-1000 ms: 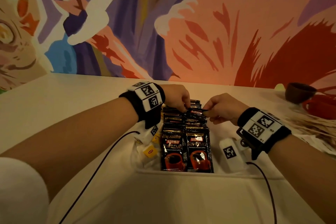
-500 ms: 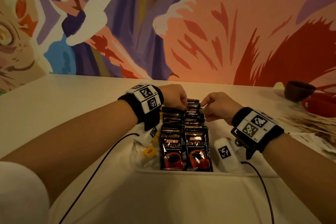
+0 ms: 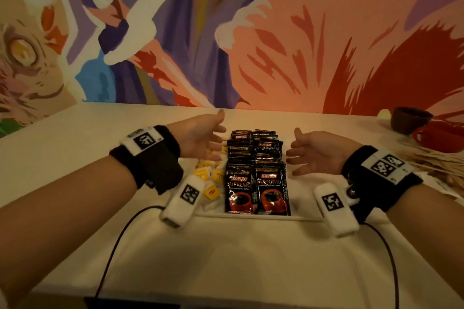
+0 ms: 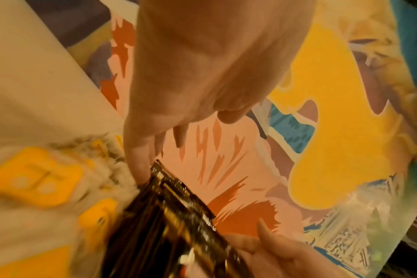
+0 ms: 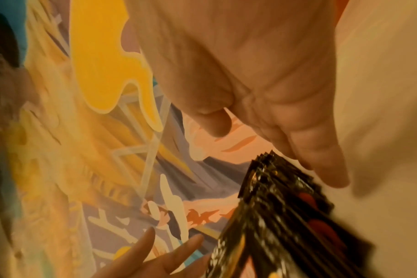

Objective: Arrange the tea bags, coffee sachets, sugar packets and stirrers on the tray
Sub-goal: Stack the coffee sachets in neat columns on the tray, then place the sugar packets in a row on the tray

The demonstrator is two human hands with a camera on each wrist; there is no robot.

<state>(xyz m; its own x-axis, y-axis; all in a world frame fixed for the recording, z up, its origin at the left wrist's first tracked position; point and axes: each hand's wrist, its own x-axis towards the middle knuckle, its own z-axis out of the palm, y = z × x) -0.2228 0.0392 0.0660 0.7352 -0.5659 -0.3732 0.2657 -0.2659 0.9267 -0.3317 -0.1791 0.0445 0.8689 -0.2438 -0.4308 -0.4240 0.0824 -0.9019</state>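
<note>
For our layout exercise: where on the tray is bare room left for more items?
Free: the tray strip right of the coffee sachets, below the right hand. Crowded: left of the sachets, where tea bags pile under the left hand.

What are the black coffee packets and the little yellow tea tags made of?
The coffee packets look like shiny plastic or foil film: they glint under the light and carry glossy print. The yellow tea tags look like matte paper or thin card, flat and without shine. Their pale bags look like soft paper, though it is too blurry to be sure.
</note>
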